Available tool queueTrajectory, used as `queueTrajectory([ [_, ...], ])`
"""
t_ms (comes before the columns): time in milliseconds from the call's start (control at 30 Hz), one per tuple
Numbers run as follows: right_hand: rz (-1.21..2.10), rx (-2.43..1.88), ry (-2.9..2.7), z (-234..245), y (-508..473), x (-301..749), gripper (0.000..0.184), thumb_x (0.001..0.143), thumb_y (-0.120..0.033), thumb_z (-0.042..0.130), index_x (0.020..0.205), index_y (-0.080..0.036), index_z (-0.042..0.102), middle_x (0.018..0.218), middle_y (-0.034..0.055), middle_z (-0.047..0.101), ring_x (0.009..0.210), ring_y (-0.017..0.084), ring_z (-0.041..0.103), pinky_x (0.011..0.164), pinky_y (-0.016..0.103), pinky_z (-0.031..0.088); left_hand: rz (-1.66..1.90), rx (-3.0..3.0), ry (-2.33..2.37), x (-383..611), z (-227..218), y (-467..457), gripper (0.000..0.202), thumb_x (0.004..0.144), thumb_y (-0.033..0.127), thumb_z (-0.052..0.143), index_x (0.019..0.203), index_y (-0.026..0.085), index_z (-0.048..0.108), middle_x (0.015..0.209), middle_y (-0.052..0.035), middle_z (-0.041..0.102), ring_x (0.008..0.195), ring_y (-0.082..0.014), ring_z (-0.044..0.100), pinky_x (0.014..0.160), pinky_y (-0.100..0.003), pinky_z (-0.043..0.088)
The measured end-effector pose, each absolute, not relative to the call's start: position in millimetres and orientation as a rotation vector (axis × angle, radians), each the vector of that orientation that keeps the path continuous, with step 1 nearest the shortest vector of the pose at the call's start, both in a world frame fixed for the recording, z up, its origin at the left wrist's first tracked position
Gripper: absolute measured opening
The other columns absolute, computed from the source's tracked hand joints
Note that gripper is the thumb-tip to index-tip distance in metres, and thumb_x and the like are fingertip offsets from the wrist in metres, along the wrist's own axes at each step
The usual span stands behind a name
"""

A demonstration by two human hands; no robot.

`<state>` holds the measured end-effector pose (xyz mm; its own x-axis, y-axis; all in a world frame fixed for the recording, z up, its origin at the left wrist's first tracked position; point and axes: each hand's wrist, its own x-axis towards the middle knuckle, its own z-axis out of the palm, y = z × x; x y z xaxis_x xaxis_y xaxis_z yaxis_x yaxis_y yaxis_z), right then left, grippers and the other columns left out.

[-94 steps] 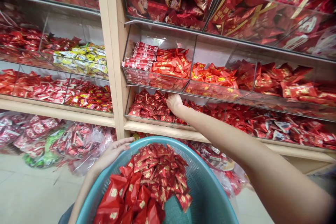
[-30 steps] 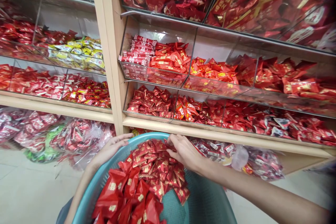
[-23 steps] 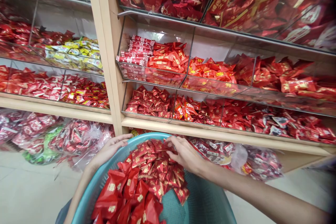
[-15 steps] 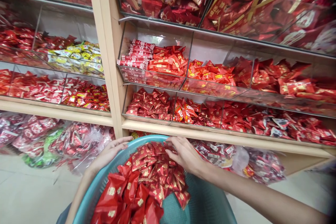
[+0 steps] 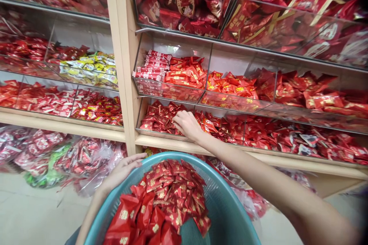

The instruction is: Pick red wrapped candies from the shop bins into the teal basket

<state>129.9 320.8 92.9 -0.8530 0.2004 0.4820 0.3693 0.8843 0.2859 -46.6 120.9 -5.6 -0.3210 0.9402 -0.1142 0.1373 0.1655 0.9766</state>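
My left hand (image 5: 122, 170) grips the far left rim of a teal mesh basket (image 5: 227, 210) that holds a heap of small red candy packets (image 5: 165, 203). My right hand (image 5: 186, 124) reaches over the front lip of the lowest clear bin (image 5: 161, 120), fingers curled down onto the dark red packets inside. Whether it holds any packets is hidden by the fingers.
Clear acrylic bins of red sweets fill the wooden shelves (image 5: 123, 57); one bin holds yellow-green packets (image 5: 92, 67). Plastic bags of sweets (image 5: 71, 157) lie on the pale floor under the left shelf and behind the basket.
My right hand has left the basket's pile and gone up and forward into the lowest bin. The left hand stays on the rim.
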Motion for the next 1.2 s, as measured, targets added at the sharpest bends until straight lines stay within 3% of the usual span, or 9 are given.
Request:
queueTrajectory([
  [167, -0.749, -0.436, -2.649, 81.3, 338.5, 95.2, 0.015, 0.088, -0.016, 0.042, 0.086, -0.015, 0.056, 0.091, 0.0071, 0.056, 0.09, 0.02, 0.046, 0.077, 0.033, 0.03, 1.263, 1.043, 1.61, -46.4, -4.6, 116.5, 0.034, 0.068, 0.038, 0.059, 0.101, 0.031, 0.066, 0.11, 0.0029, 0.067, 0.108, -0.0281, 0.056, 0.096, -0.038, 0.041],
  [400, -0.874, -0.295, -2.678, 75.8, 342.1, 80.9, 0.019, 0.088, -0.011, 0.038, 0.088, -0.012, 0.058, 0.092, 0.0092, 0.057, 0.093, 0.02, 0.047, 0.084, 0.035, 0.032, 1.275, 1.059, 1.582, -45.6, -0.8, 114.6, 0.03, 0.072, 0.036, 0.057, 0.1, 0.034, 0.066, 0.11, 0.007, 0.066, 0.105, -0.0258, 0.058, 0.094, -0.035, 0.042],
  [567, -0.911, -0.26, -2.656, 76.4, 340.2, 79.8, 0.022, 0.088, -0.01, 0.037, 0.086, -0.011, 0.059, 0.089, 0.0101, 0.058, 0.091, 0.021, 0.048, 0.084, 0.037, 0.032, 1.281, 1.017, 1.571, -41.8, 4.0, 115.2, 0.028, 0.07, 0.037, 0.06, 0.097, 0.035, 0.068, 0.103, 0.0061, 0.069, 0.101, -0.0284, 0.06, 0.091, -0.039, 0.044],
  [767, -0.919, -0.283, -2.604, 81.5, 342.3, 82.2, 0.023, 0.089, -0.011, 0.035, 0.088, -0.012, 0.057, 0.089, 0.0096, 0.057, 0.09, 0.022, 0.047, 0.081, 0.036, 0.032, 1.272, 1.049, 1.586, -45.4, -1.1, 115.7, 0.03, 0.071, 0.037, 0.059, 0.1, 0.032, 0.066, 0.11, 0.0059, 0.066, 0.105, -0.0278, 0.057, 0.095, -0.037, 0.041],
  [933, -0.913, -0.346, -2.577, 89.4, 340.7, 86.1, 0.021, 0.089, -0.012, 0.035, 0.089, -0.013, 0.056, 0.093, 0.0098, 0.056, 0.091, 0.022, 0.045, 0.081, 0.036, 0.031, 1.252, 1.05, 1.592, -48.0, -5.7, 118.6, 0.038, 0.071, 0.037, 0.058, 0.107, 0.026, 0.064, 0.112, 0.0001, 0.066, 0.106, -0.0279, 0.057, 0.095, -0.037, 0.041],
  [1200, -0.931, -0.376, -2.541, 106.0, 332.3, 102.2, 0.02, 0.09, -0.013, 0.034, 0.087, -0.013, 0.054, 0.091, 0.0101, 0.055, 0.088, 0.023, 0.044, 0.074, 0.035, 0.03, 1.242, 1.015, 1.655, -42.4, 2.8, 118.3, 0.037, 0.066, 0.038, 0.061, 0.101, 0.025, 0.067, 0.114, -0.0031, 0.065, 0.107, -0.0285, 0.056, 0.097, -0.039, 0.04],
])
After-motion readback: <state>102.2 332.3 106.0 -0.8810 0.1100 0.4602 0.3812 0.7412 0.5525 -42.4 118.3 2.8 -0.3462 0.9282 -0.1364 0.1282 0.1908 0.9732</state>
